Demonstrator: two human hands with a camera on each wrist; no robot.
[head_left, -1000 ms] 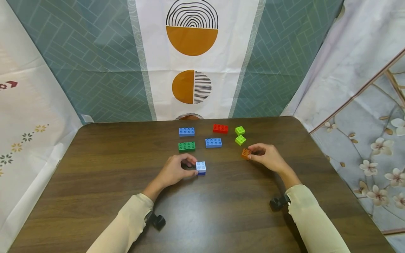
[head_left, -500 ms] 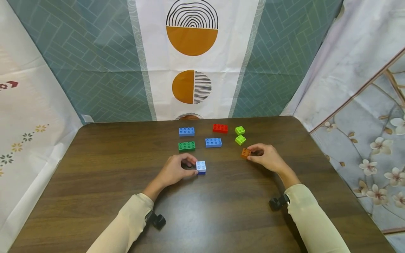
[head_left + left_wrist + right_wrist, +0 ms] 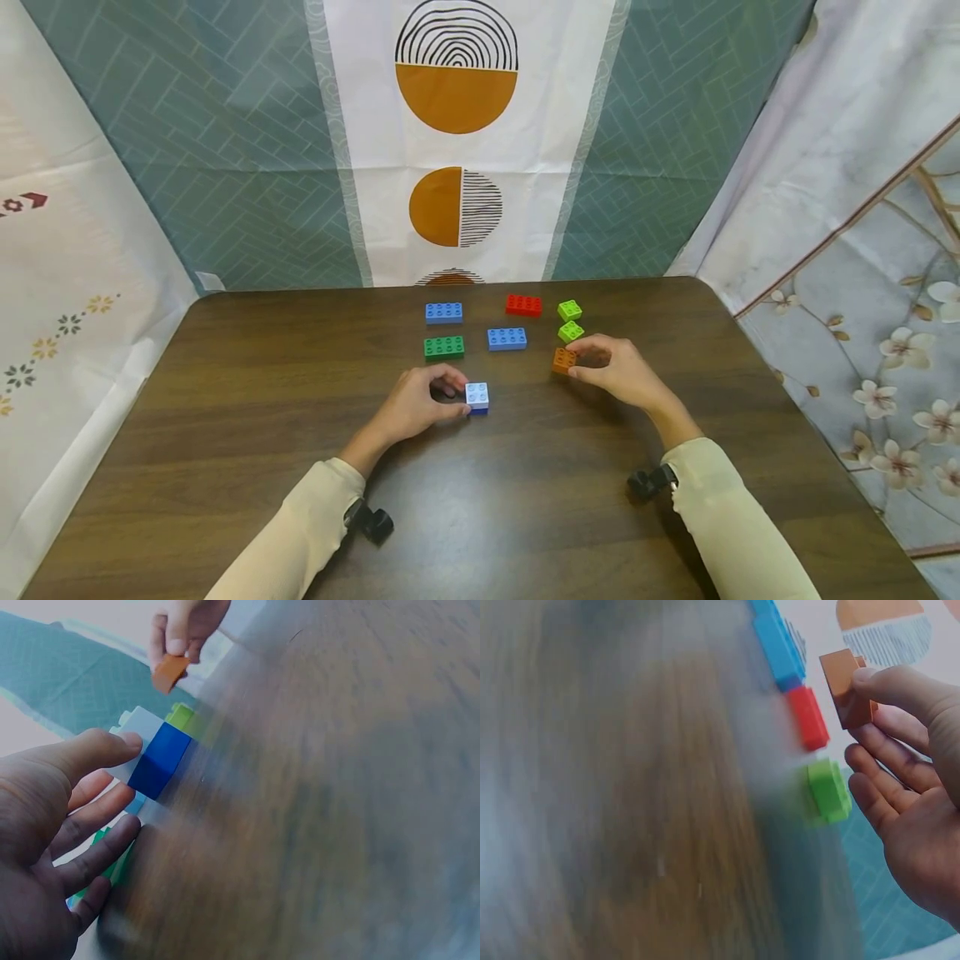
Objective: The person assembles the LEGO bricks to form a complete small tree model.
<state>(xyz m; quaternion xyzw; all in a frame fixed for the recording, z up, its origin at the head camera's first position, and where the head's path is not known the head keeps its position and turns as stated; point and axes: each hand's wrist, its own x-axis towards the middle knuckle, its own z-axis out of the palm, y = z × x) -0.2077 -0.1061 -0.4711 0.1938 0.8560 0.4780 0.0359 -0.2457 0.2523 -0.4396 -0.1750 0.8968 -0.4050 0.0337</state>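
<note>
Orange brick [image 3: 562, 361], white-blue stack [image 3: 477, 397]: 2 hands [image 3: 416, 403] [image 3: 622, 372] hold them, tabletop [image 3: 525, 396] between.

On the table [image 3: 225, 492], a two-brick stack [image 3: 477, 398] stands in the person's left hand [image 3: 415, 405], left of a single brick [image 3: 563, 361] in the right hand [image 3: 624, 375]. Four bricks [image 3: 507, 339] lie behind the stack, with two further bricks [image 3: 571, 332] to their right.

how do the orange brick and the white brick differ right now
Support: the orange brick is held up off the table, while the white brick sits on a dark blue brick.
Hand: the right hand pinches the orange brick; the left hand holds the white brick.
Shared: both show four studs on top.
</note>
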